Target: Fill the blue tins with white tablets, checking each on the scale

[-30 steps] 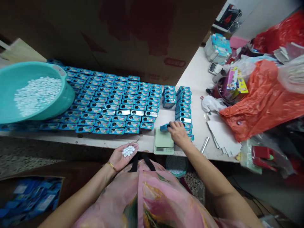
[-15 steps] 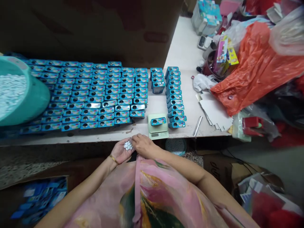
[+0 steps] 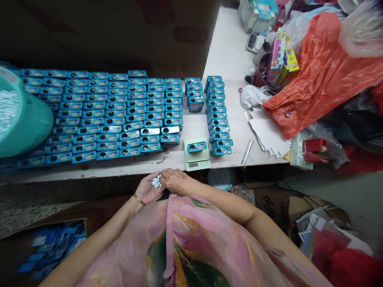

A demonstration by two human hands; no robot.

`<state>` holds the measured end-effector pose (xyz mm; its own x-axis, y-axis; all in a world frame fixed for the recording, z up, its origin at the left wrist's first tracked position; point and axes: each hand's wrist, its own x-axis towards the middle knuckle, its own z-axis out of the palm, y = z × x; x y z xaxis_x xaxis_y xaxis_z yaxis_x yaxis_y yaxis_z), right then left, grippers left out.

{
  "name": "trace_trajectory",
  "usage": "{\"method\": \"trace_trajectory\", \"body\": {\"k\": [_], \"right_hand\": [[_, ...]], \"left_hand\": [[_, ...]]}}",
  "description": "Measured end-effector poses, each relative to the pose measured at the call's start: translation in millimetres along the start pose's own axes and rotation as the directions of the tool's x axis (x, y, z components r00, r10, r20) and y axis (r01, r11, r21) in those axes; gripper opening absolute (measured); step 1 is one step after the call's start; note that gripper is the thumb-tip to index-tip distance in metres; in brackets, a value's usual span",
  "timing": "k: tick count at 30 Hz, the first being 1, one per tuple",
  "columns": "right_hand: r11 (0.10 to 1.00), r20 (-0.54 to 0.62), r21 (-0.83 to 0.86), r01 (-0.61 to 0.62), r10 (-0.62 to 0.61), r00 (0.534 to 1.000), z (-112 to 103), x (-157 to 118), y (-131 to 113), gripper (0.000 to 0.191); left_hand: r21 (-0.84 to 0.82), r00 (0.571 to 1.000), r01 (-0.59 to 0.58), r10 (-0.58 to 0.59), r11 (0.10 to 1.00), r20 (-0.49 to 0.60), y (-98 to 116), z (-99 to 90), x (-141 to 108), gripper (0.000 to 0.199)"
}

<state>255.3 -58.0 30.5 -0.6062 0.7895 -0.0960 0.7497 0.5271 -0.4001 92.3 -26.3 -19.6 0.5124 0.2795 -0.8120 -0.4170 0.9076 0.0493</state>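
Cupped palm-up just in front of the table edge, my left hand [image 3: 148, 189] holds a small pile of white pellets [image 3: 156, 182]. My right hand [image 3: 174, 180] reaches over from the right, its bent fingers closed at the pile; what is between the fingertips is hidden. Right of my hands, a pale green scale [image 3: 196, 162] sits at the table edge with one blue tin [image 3: 196, 146] on its pan. Many more blue tins [image 3: 107, 136] stand in tight rows on the left, with another column of tins [image 3: 219, 119] to the right.
A teal bucket [image 3: 38, 121] of white pellets stands at the far left. A large dark box [image 3: 104, 36] rises behind the tins. To the right lie a metal tube [image 3: 247, 152], white cards [image 3: 268, 133] and an orange bag [image 3: 317, 79]. Below the table is a tub of pellets [image 3: 220, 178].
The view has shifted slightly, so the table things sit a little farther left and up. My hands stay together over the pellets, the right fingers still at the pile.
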Motion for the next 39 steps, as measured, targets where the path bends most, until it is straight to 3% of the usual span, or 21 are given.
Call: {"method": "trace_trajectory", "body": {"k": [10,12,14,16,18,19,20,22,24,26,27,29,30,32,33,35,36,37,39], "right_hand": [[0.999,-0.056,0.033,-0.012,0.014,0.998,4.5,-0.6,1.0,0.014],[0.997,-0.098,0.055,0.059,-0.053,0.994,1.4,-3.4,8.8,0.017],[0.996,-0.202,0.065,0.054,-0.04,0.979,-4.7,-13.0,26.2,0.022],[0.989,-0.343,0.084,-0.122,0.144,0.928,-11.3,-28.8,53.4,0.029],[0.912,-0.43,0.122,-0.392,0.404,0.807,-14.2,-45.9,85.7,0.04],[0.878,-0.428,0.124,-0.462,0.467,0.774,-13.2,-52.7,101.3,0.046],[0.871,-0.402,0.12,-0.477,0.482,0.778,-10.5,-57.6,115.3,0.049],[0.894,-0.321,0.125,-0.43,0.447,0.835,-1.1,-60.9,135.1,0.045],[0.915,-0.255,0.164,-0.369,0.401,0.88,10.8,-58.2,143.2,0.038],[0.912,-0.245,0.205,-0.355,0.399,0.884,21.9,-54.8,144.1,0.036],[0.914,-0.259,0.216,-0.344,0.393,0.882,26.8,-53.9,143.9,0.036],[0.917,-0.281,0.231,-0.325,0.383,0.88,34.7,-53.9,145.1,0.036],[0.915,-0.283,0.236,-0.327,0.386,0.878,37.6,-54.4,146.3,0.036],[0.909,-0.289,0.251,-0.333,0.398,0.871,41.3,-55.8,148.4,0.037],[0.906,-0.292,0.262,-0.333,0.403,0.868,42.3,-56.3,148.7,0.037],[0.899,-0.298,0.29,-0.329,0.411,0.861,43.9,-56.4,147.6,0.038],[0.893,-0.301,0.308,-0.328,0.418,0.857,45.1,-55.7,146.3,0.039],[0.885,-0.304,0.328,-0.332,0.431,0.849,46.6,-54.7,144.6,0.041],[0.849,-0.319,0.379,-0.368,0.493,0.809,49.8,-51.3,140.1,0.045]], "left_hand": [[0.017,0.999,-0.006,0.005,1.0,0.044,-0.2,3.5,6.4,0.019],[0.002,0.998,-0.021,0.021,1.0,0.067,0.4,8.4,9.6,0.019],[-0.026,0.997,-0.035,0.036,0.999,0.066,1.6,14.8,13.6,0.019],[-0.042,0.998,-0.023,0.025,0.999,0.05,3.0,21.6,17.8,0.018],[-0.051,0.999,-0.002,0.005,0.999,0.046,5.1,28.8,20.9,0.017],[-0.056,0.999,0.001,0.002,0.998,0.054,6.9,32.8,21.3,0.017],[-0.068,0.998,-0.008,0.013,0.998,0.067,9.9,37.1,20.3,0.017],[-0.11,0.992,-0.064,0.075,0.992,0.1,22.8,46.3,13.1,0.018],[-0.177,0.971,-0.182,0.205,0.967,0.121,49.8,53.4,-2.9,0.018],[-0.249,0.913,-0.366,0.398,0.897,0.092,94.1,53.5,-28.5,0.018],[-0.272,0.863,-0.471,0.502,0.839,0.052,121.9,49.5,-44.8,0.017],[-0.283,0.711,-0.686,0.7,0.67,-0.065,183.7,33.6,-82.7,0.019],[-0.272,0.612,-0.779,0.78,0.565,-0.133,214.8,22.7,-102.5,0.022],[-0.194,0.432,-0.899,0.865,0.391,-0.256,270.7,-0.5,-138.5,0.031],[-0.133,0.381,-0.924,0.885,0.357,-0.268,293.0,-10.6,-152.5,0.035],[-0.032,0.369,-0.926,0.888,0.375,-0.273,320.7,-23.8,-168.7,0.049],[-0.005,0.377,-0.92,0.883,0.392,-0.281,324.7,-25.9,-170.2,0.055],[0.011,0.384,-0.915,0.879,0.403,-0.283,321.5,-24.9,-167.0,0.058],[0.005,0.408,-0.906,0.879,0.422,-0.247,294.2,-15.5,-147.4,0.055]]}}
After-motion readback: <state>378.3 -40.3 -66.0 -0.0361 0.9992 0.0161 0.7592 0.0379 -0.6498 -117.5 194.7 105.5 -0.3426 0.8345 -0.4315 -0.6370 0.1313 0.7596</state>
